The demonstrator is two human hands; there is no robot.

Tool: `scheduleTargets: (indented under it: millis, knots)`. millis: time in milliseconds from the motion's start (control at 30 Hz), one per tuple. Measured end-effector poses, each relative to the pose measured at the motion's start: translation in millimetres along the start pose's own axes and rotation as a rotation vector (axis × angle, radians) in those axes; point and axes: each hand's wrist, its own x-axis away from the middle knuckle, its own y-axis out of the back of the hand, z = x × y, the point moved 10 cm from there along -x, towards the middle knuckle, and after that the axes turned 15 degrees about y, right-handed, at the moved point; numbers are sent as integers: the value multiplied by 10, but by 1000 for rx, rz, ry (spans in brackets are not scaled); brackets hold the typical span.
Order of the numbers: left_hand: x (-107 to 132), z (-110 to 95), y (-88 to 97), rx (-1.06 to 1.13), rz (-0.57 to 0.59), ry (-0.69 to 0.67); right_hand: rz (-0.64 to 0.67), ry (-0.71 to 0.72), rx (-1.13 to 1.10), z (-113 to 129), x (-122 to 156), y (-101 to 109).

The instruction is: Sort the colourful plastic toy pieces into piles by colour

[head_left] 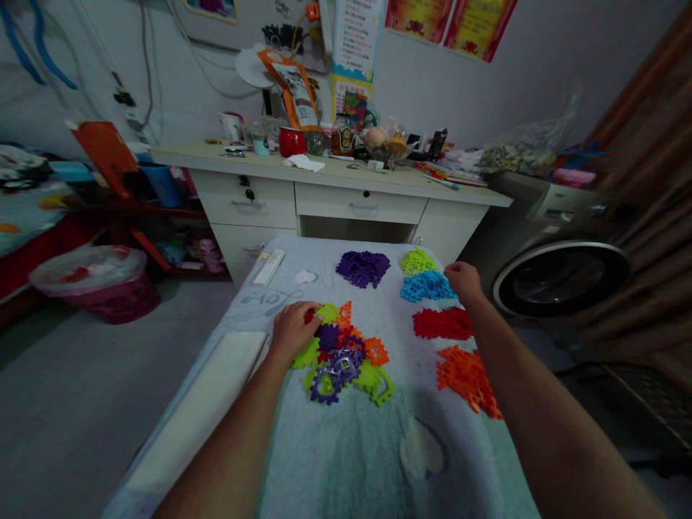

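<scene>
One mixed heap (346,357) of gear-edged plastic pieces lies in the middle of the pale blanket (346,454), with purple, lime, orange and red shapes tangled together; the pieces overlap too much to count. The left hand (295,328) rests palm down on the heap's upper left edge. Its fingers are curled over a lime and a red piece, but whether they grip one cannot be told.

Five single-colour piles ring the heap. A purple pile (363,268) lies beyond it. To the right, from far to near, are a lime pile (417,261), a blue pile (424,287), a red pile (440,323) and an orange pile (468,378). The right hand (463,281) sits at the blue pile's right edge, knuckles up and fingers bent downward and hidden, so whether it holds anything cannot be told. Both forearms reach in from the bottom, the right one passing just beside the red and orange piles.

One white bar (269,267) lies near the blanket's far left corner, and one long white pad (210,393) runs along the left edge. Beyond the blanket stands one cluttered white desk (357,205) with a red mug (292,141) on it. One washing machine (562,277) is to the right, and one pink bin (100,285) is on the floor to the left.
</scene>
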Motion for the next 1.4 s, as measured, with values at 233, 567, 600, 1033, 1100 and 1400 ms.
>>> scheduleTargets:
  millis: [233, 567, 600, 1033, 1100, 1400]
  knots:
    - [-3, 14, -1, 3, -6, 17, 305, 355, -275, 1224, 457, -700]
    - [6, -9, 17, -12, -1, 20, 665, 673, -74, 2091, 1323, -1744]
    - [9, -14, 23, -10, -1, 23, 676, 679, -53, 2095, 1324, -1781]
    - [15, -18, 17, -7, -7, 5, 610, 255, -504, 1604, 1112, -1517]
    - [6, -6, 6, -11, -6, 1, 559, 147, -642, 1522, 1147, -1400]
    - [-7, 21, -17, -11, 6, 12, 401, 148, -796, 1276, 1436, -663]
